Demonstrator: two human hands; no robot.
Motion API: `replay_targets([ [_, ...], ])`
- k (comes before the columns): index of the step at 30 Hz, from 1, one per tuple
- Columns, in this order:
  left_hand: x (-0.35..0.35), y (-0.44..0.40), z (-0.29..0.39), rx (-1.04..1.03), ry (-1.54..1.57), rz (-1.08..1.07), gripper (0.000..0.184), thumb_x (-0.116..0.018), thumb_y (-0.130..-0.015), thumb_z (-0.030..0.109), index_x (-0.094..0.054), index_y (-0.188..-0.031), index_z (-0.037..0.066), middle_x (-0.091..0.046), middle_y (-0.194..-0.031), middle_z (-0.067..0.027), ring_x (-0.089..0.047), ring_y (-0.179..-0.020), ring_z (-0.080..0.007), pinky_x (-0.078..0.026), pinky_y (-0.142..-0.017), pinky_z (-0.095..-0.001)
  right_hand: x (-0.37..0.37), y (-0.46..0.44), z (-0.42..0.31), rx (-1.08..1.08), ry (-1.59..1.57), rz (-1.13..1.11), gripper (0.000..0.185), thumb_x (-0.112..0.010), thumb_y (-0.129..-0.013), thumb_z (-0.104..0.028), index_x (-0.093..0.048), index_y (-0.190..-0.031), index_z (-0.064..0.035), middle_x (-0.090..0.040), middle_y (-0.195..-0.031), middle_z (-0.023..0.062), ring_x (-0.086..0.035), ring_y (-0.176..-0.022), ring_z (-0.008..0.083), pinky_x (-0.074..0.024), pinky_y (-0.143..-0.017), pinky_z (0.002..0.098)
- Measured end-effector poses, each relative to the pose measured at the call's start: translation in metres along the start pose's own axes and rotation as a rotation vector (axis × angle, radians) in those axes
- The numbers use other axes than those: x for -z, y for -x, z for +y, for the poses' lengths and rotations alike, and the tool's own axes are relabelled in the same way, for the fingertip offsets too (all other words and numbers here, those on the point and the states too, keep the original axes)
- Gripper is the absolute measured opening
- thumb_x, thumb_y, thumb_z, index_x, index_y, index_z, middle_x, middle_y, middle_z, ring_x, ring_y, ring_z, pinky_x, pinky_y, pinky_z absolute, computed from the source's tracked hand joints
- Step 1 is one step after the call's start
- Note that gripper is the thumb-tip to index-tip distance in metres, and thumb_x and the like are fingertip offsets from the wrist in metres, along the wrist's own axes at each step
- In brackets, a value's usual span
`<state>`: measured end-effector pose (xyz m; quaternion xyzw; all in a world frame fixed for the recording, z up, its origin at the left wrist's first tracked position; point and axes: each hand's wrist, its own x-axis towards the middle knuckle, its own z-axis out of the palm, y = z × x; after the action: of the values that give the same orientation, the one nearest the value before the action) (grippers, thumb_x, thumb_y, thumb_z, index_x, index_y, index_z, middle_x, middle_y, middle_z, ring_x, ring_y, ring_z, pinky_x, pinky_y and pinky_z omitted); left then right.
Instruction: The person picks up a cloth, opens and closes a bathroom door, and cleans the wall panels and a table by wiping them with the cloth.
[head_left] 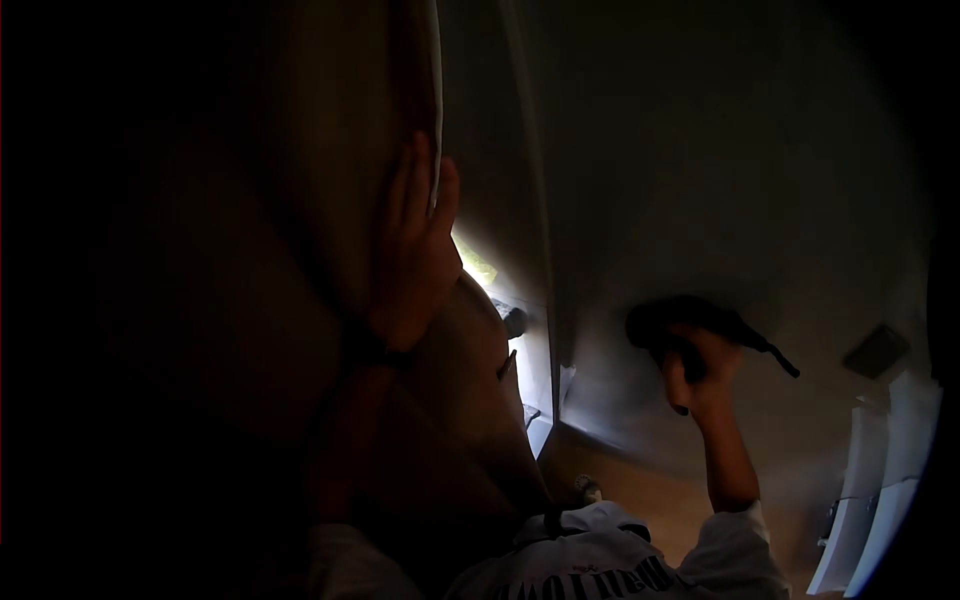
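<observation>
My left hand point(412, 285) is at the pale edge of a large hanging cloth point(415, 70). Its fingers lie long against the cloth, with the thumb on the other side of that edge, so the cloth is between them. To the right, my right hand point(712, 360) is wrapped around the handle of a black pistol-shaped device point(690, 318). A thin dark tail sticks out from the device toward the right. Behind it is a broad grey surface point(700, 200); whether they touch, I cannot tell. Deep shadow hides much of the left side.
A bright gap point(535, 370) shows between the cloth and the grey surface. A dark rectangular patch point(875, 350) is at the right. White panels point(865, 500) stand at the lower right, above a brown floor point(625, 480).
</observation>
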<state>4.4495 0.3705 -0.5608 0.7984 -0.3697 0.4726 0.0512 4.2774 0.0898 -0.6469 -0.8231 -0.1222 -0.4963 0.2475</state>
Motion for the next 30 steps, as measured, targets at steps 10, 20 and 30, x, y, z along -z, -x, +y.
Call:
replay_targets([
  [10,-0.002,-0.004,0.01,-0.025,0.055,0.061,0.057,-0.054,-0.082,0.005,-0.042,-0.135,-0.01,-0.03,-0.148,-0.0288,-0.035,-0.134,-0.0436,-0.035,-0.109,-0.0463,-0.045,-0.06,-0.027,0.124,-0.181,0.096,0.004,-0.06,-0.07,-0.004,-0.064,-0.068,-0.0049,-0.057,-0.056,0.006,-0.056,-0.045,0.0212,-0.0431,-0.046,0.0295],
  [20,-0.004,-0.006,0.013,-0.015,0.165,0.05,0.094,-0.07,-0.082,0.036,-0.018,-0.146,-0.01,-0.013,-0.152,-0.0322,-0.021,-0.138,-0.0503,-0.026,-0.112,-0.0519,-0.045,-0.108,-0.038,0.33,-0.185,0.269,0.005,-0.059,-0.064,-0.005,-0.055,-0.061,-0.0077,-0.048,-0.051,0.0044,-0.046,-0.041,0.0224,-0.0333,-0.04,0.0297],
  [30,0.003,-0.01,0.026,-0.282,0.022,0.105,0.064,-0.064,-0.082,0.016,-0.044,-0.143,0.022,-0.027,-0.154,-0.0119,-0.025,-0.139,-0.0436,-0.031,-0.106,-0.0602,-0.074,-0.056,-0.029,0.406,-0.105,0.011,0.013,-0.06,-0.057,-0.012,-0.048,-0.053,-0.0115,-0.042,-0.049,0.0012,-0.041,-0.039,0.0238,-0.0331,-0.039,0.0348],
])
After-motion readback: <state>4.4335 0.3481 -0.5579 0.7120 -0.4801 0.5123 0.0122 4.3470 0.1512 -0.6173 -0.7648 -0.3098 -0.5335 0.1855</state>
